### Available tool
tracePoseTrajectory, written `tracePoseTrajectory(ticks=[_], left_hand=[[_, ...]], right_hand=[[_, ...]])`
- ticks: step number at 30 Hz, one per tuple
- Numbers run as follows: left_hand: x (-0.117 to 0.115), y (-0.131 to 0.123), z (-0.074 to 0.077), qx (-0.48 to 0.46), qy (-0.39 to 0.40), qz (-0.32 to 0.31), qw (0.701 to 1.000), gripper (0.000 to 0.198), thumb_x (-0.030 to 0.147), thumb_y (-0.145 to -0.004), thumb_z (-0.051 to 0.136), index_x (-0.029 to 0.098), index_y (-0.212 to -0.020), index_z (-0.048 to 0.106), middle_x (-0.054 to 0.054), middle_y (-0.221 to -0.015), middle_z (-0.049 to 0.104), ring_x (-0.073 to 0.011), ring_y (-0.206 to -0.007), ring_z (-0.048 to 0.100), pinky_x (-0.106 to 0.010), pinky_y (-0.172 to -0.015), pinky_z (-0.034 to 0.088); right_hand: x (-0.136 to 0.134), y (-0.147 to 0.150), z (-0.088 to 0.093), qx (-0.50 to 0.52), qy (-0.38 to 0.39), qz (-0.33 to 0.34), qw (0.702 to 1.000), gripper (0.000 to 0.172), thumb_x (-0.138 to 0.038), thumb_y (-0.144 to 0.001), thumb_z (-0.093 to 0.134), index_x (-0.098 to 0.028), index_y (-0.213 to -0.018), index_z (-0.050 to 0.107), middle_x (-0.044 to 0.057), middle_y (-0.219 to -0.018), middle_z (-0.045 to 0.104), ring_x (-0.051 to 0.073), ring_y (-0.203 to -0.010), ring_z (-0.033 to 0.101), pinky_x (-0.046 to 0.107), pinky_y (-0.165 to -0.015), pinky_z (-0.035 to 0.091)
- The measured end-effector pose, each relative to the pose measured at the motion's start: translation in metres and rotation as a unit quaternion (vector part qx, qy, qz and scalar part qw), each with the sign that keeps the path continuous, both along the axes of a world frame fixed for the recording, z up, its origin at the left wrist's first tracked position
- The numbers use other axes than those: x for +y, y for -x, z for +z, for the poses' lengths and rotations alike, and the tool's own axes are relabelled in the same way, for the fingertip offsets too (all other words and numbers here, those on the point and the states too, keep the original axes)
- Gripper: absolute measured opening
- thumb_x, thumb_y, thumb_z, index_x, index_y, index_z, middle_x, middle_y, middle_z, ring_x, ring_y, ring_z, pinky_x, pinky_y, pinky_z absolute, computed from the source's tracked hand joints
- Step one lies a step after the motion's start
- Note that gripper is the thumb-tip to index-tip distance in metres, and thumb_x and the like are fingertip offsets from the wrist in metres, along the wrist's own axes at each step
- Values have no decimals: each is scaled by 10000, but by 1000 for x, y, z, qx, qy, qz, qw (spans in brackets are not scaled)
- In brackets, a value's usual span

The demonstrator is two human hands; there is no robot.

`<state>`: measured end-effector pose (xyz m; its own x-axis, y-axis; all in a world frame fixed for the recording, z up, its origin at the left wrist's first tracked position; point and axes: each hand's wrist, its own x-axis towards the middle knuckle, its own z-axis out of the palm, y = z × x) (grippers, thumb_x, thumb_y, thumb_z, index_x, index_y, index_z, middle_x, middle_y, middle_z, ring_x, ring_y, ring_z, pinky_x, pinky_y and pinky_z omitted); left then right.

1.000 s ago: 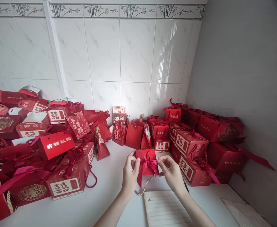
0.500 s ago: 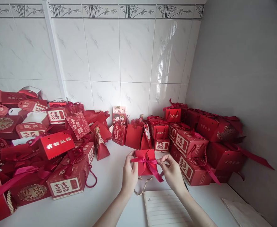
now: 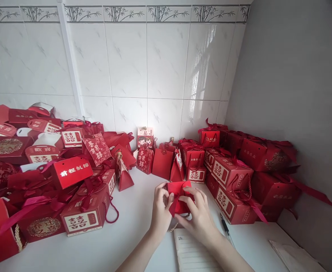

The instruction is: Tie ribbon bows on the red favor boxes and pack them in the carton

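Note:
A small red gift box (image 3: 181,186) stands on the white table in front of me, with a dark-red ribbon (image 3: 175,206) across its top. My left hand (image 3: 162,206) is closed at the box's left side, its thumb pressing near the ribbon. Over the box's right and front side curves my right hand (image 3: 198,211), its fingertips on the ribbon at the middle and its thumb at the lower front edge. The hands partly hide the ribbon, so its knot cannot be made out. A twisted gold cord (image 3: 172,228) hangs below the box.
Many red gift boxes with ribbons are piled at left (image 3: 82,221) and stacked at right (image 3: 233,207). Smaller red boxes (image 3: 162,162) stand behind my hands. A lined notebook (image 3: 192,251) and a black pen (image 3: 225,225) lie near my right forearm.
The bow's loops, earlier held out to both sides, no longer show. Both hands have come closer together over the box, my right hand moving left onto it. The view has shifted slightly.

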<state>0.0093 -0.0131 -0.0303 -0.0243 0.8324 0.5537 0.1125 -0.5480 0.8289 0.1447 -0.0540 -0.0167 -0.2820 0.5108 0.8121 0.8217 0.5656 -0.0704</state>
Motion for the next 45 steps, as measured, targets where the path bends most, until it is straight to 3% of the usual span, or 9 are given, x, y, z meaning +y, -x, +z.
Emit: tracePoseTrajectory(ticks=[3,7,12,22,28,35,41,45], left_hand=[[0,-1,0,1,-6,1,1000,82,198,-790,497,203,-744,429,-83,-1121,511,-211,-1059,506,-331,-795,451],[-1,-1,3,-14,-15,-22,1000,194,95,-707,508,210,-837,420,-58,-1113,487,-189,-1050,507,-339,-854,439],[-4,0,7,-30,2,-66,997,284,135,-722,561,212,-949,408,-51,-1068,498,-170,-956,550,-315,-813,464],[-5,-2,5,-5,10,-43,999,357,123,-728,540,219,-1052,424,-61,-1103,506,-191,-1052,515,-359,-926,417],[-4,-1,9,-20,31,-72,997,313,219,-764,559,211,-1050,433,-65,-1071,540,-195,-1016,543,-348,-878,449],[0,6,17,-59,84,-54,993,294,216,-739,519,193,-1025,458,-71,-1095,544,-209,-1076,527,-357,-909,446],[-2,5,18,-55,179,-126,974,644,284,-715,607,212,-1266,282,-94,-1179,528,-207,-1040,563,-330,-886,454],[2,6,16,-77,205,-155,963,721,311,-666,686,208,-1262,294,-99,-1136,559,-211,-1005,590,-310,-831,481]], right_hand=[[3,1,-3,-17,0,-14,1000,299,-396,-852,540,-180,-1058,518,162,-1129,471,306,-1043,481,521,-863,412],[4,1,-1,-2,16,14,1000,193,-324,-910,456,-186,-1030,518,122,-1046,540,262,-1019,514,457,-862,419],[5,1,1,37,0,33,999,107,-204,-921,423,-205,-939,527,58,-909,591,212,-910,558,377,-807,437],[7,-1,-4,73,20,-7,997,132,-202,-921,420,-213,-902,551,47,-873,583,196,-778,535,329,-681,434],[9,-3,-4,109,33,42,993,164,-150,-927,372,-214,-872,513,46,-902,578,189,-850,541,316,-728,464],[7,-1,-1,99,89,125,983,213,-124,-918,334,-208,-856,520,91,-1051,511,195,-1030,526,273,-764,513],[-1,1,5,96,120,149,977,218,-115,-896,358,-205,-840,549,115,-1144,455,214,-1057,525,303,-796,520],[-5,0,7,97,125,155,975,184,-127,-866,418,-210,-844,582,122,-1169,439,248,-1125,477,370,-861,501]])
